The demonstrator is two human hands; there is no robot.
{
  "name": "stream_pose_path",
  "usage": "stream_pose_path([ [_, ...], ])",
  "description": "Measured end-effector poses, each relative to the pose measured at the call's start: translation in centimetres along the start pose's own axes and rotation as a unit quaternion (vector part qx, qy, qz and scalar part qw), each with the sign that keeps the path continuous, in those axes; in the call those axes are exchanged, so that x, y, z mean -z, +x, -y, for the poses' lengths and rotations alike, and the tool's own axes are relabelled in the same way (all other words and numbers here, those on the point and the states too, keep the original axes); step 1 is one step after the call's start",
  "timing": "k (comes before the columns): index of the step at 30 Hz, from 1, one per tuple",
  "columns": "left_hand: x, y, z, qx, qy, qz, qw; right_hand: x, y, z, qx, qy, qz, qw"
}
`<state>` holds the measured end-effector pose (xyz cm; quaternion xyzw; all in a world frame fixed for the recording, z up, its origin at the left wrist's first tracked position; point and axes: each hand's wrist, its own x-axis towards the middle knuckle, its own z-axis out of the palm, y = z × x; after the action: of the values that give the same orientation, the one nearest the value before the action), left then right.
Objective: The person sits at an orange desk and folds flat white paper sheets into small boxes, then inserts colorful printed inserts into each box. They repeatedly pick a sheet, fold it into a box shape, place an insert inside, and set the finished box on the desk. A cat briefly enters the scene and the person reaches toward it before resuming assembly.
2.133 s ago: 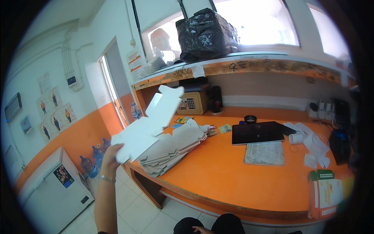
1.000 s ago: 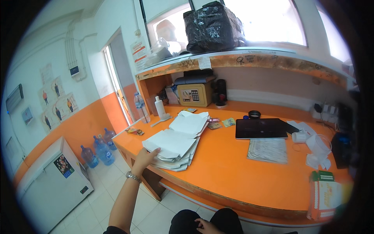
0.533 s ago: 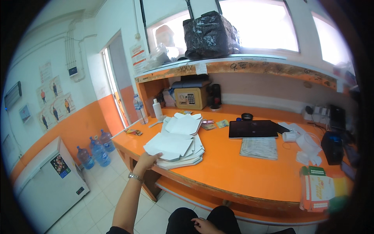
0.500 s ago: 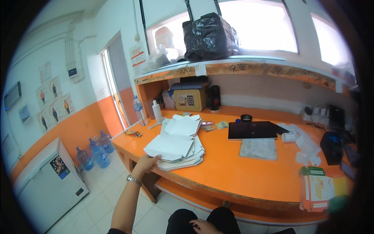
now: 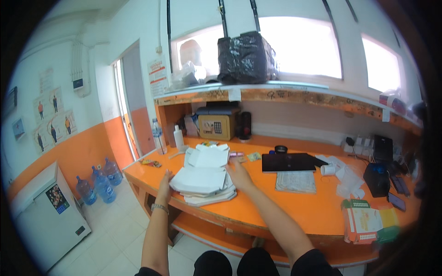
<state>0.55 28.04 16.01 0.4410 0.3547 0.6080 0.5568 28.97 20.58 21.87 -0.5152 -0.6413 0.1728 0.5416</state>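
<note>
A stack of flat white cardboard box blanks (image 5: 202,179) lies on the orange desk (image 5: 258,202), its sheets unevenly lined up. My left hand (image 5: 165,185) stands at the stack's left edge with its fingers stretched out. On the opposite side, my right hand (image 5: 239,175) reaches over the desk to the stack's right edge, fingers extended and partly hidden by the back of the hand. The two hands flank the pile, and neither is closed around a sheet. Just beyond my right hand lies a small pink item (image 5: 236,154).
A white bottle (image 5: 178,137) and a clear water bottle (image 5: 159,136) stand behind the stack, near a yellow safe (image 5: 216,126). To the right are a black laptop (image 5: 290,162), papers (image 5: 296,182), crumpled white plastic (image 5: 349,177) and a flattened colourful carton (image 5: 368,221).
My right hand has come up from my lap to the stack's right side. My left hand has shifted from the front left corner up along the left edge. The view has tilted slightly.
</note>
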Motion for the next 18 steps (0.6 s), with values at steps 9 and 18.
stream_pose_path([
  [9, -4.1, -4.6, 3.4, -0.130, 0.272, 0.035, 0.953, -3.1, -2.0, -5.8, -0.140, -0.009, 0.096, 0.986],
  [18, -2.8, -10.9, 1.2, -0.103, 0.094, -0.013, 0.990, 1.2, -2.6, -1.4, -0.097, -0.132, 0.131, 0.978],
])
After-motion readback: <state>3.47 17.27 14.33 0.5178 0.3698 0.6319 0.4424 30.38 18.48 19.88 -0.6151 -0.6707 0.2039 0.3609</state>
